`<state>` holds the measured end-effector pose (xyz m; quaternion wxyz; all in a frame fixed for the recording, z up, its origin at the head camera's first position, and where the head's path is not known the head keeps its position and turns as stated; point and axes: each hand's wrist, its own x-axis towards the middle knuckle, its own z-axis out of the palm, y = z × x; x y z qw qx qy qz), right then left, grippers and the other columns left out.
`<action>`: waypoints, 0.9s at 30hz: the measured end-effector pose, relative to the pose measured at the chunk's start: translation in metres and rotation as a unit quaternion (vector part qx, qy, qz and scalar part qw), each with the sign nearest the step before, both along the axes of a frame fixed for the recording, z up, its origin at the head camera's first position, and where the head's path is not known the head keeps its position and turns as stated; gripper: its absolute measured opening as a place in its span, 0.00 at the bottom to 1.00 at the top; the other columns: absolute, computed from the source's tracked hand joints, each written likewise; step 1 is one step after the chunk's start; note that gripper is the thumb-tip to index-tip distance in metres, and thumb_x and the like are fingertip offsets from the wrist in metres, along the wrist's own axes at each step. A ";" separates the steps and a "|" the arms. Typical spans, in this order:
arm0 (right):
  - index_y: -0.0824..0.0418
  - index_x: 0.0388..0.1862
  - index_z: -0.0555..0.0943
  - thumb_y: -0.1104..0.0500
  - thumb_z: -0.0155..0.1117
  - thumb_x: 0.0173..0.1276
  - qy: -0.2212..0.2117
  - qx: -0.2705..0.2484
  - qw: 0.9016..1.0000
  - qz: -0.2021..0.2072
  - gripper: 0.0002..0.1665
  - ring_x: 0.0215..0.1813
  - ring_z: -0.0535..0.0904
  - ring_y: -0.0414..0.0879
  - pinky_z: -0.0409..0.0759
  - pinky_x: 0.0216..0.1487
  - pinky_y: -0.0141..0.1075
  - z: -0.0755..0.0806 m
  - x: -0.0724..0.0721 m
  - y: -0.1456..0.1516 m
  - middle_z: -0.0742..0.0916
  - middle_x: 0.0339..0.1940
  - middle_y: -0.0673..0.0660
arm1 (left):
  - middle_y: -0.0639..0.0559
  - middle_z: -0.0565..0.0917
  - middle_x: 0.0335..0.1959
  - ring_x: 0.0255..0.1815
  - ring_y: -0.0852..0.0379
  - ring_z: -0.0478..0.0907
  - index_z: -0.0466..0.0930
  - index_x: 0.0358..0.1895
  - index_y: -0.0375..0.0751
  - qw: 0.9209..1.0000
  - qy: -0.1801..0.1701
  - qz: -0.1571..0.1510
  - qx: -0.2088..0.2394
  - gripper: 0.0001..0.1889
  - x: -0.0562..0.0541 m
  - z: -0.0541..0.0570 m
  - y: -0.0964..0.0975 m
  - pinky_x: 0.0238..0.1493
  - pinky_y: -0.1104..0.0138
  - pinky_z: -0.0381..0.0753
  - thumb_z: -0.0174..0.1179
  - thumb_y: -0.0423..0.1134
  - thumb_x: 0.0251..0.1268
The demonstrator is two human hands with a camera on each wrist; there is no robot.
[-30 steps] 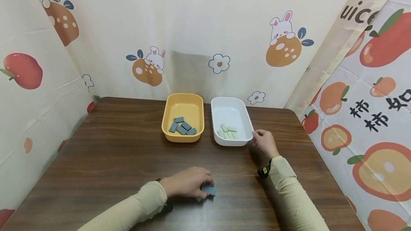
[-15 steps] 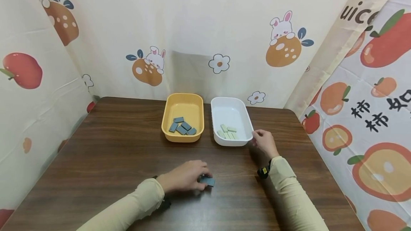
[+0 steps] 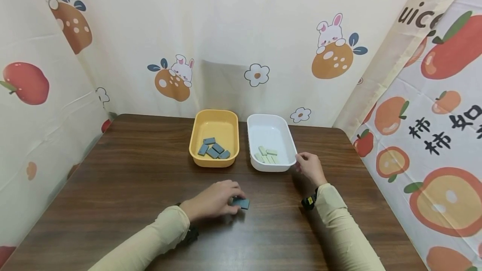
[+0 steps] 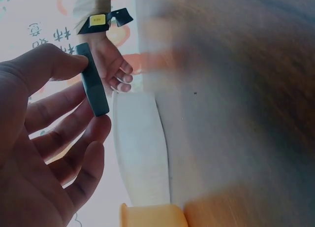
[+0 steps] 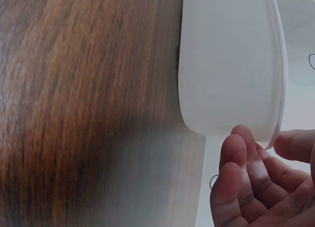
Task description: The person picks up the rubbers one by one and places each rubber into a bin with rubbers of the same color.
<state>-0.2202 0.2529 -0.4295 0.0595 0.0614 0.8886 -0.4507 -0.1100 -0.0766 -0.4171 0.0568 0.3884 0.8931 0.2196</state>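
Observation:
My left hand point(image 3: 215, 199) pinches a blue-grey rectangular block point(image 3: 242, 203) over the table in front of the two trays. In the left wrist view this block point(image 4: 92, 80) is seen edge-on, held between thumb and fingertips. My right hand point(image 3: 310, 166) is at the near right corner of the white tray point(image 3: 271, 166). Thumb and fingers of the right hand point(image 5: 268, 182) grip the rim of the white tray point(image 5: 231, 64) in the right wrist view. Several pale green blocks point(image 3: 272, 152) lie in that tray. Several blue-grey blocks point(image 3: 212, 153) lie in the yellow tray point(image 3: 214, 163).
Both trays stand side by side near the back edge of the dark wooden table point(image 3: 124, 179). Printed curtains point(image 3: 226, 32) hang behind the table and along both sides.
My left hand has moved forward and slightly left, carrying the block from the near part of the table toward the trays. My right hand has stayed at the white tray's corner.

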 end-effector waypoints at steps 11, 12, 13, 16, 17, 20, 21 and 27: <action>0.74 0.52 0.79 0.57 0.49 0.77 -0.003 -0.002 1.000 -0.004 0.21 0.28 0.78 0.43 0.77 0.30 0.32 -0.001 0.000 0.001 0.84 0.29 0.60 | 0.59 0.80 0.40 0.38 0.64 0.73 0.84 0.48 0.47 0.999 0.021 0.013 0.031 0.13 -0.003 0.000 -0.005 0.41 0.73 0.75 0.65 0.42 0.59; 0.74 0.52 0.79 0.57 0.49 0.77 -0.004 -0.002 1.000 -0.003 0.21 0.28 0.78 0.43 0.77 0.30 0.32 -0.001 0.000 0.001 0.84 0.29 0.60 | 0.59 0.81 0.40 0.38 0.64 0.73 0.84 0.48 0.47 0.999 0.020 0.016 0.034 0.13 -0.003 0.000 -0.005 0.41 0.73 0.75 0.64 0.42 0.59; 0.74 0.53 0.78 0.57 0.49 0.77 -0.004 -0.002 1.000 -0.003 0.21 0.28 0.78 0.43 0.77 0.30 0.32 -0.001 0.001 0.000 0.84 0.30 0.60 | 0.59 0.81 0.40 0.39 0.64 0.74 0.85 0.48 0.47 0.999 0.017 0.018 0.037 0.13 -0.004 0.000 -0.006 0.41 0.73 0.75 0.64 0.42 0.59; 0.73 0.53 0.78 0.57 0.49 0.77 -0.005 -0.003 1.000 -0.004 0.21 0.28 0.78 0.43 0.77 0.31 0.33 0.000 0.001 0.000 0.84 0.30 0.60 | 0.59 0.81 0.40 0.39 0.63 0.74 0.84 0.48 0.47 0.999 0.005 0.026 0.044 0.13 -0.006 0.001 -0.007 0.42 0.72 0.76 0.64 0.42 0.59; 0.73 0.53 0.78 0.57 0.49 0.77 -0.004 -0.003 1.000 -0.003 0.21 0.29 0.78 0.43 0.77 0.31 0.33 0.000 0.002 0.000 0.84 0.30 0.60 | 0.59 0.80 0.41 0.39 0.62 0.74 0.84 0.48 0.47 0.998 -0.002 0.031 0.046 0.13 -0.006 0.001 -0.008 0.43 0.72 0.76 0.64 0.42 0.60; 0.74 0.53 0.78 0.57 0.49 0.77 -0.003 -0.004 1.000 -0.004 0.21 0.28 0.78 0.43 0.77 0.31 0.33 0.000 0.002 0.000 0.84 0.30 0.60 | 0.59 0.80 0.41 0.40 0.59 0.76 0.84 0.48 0.47 0.998 -0.012 0.040 0.055 0.13 -0.009 0.002 -0.010 0.43 0.72 0.76 0.64 0.42 0.60; 0.74 0.53 0.78 0.58 0.49 0.77 -0.003 -0.004 1.000 -0.004 0.21 0.28 0.78 0.43 0.77 0.31 0.33 0.000 0.002 0.000 0.84 0.30 0.60 | 0.59 0.81 0.41 0.40 0.59 0.76 0.84 0.48 0.47 0.997 -0.010 0.042 0.058 0.14 -0.010 0.002 -0.011 0.43 0.71 0.76 0.64 0.42 0.60; 0.74 0.53 0.78 0.57 0.49 0.77 0.001 -0.001 1.000 -0.003 0.21 0.28 0.78 0.43 0.77 0.31 0.32 0.000 0.002 -0.001 0.84 0.30 0.61 | 0.59 0.81 0.42 0.42 0.59 0.77 0.85 0.48 0.47 0.995 0.010 0.057 0.077 0.13 -0.016 0.006 -0.015 0.45 0.70 0.77 0.65 0.42 0.60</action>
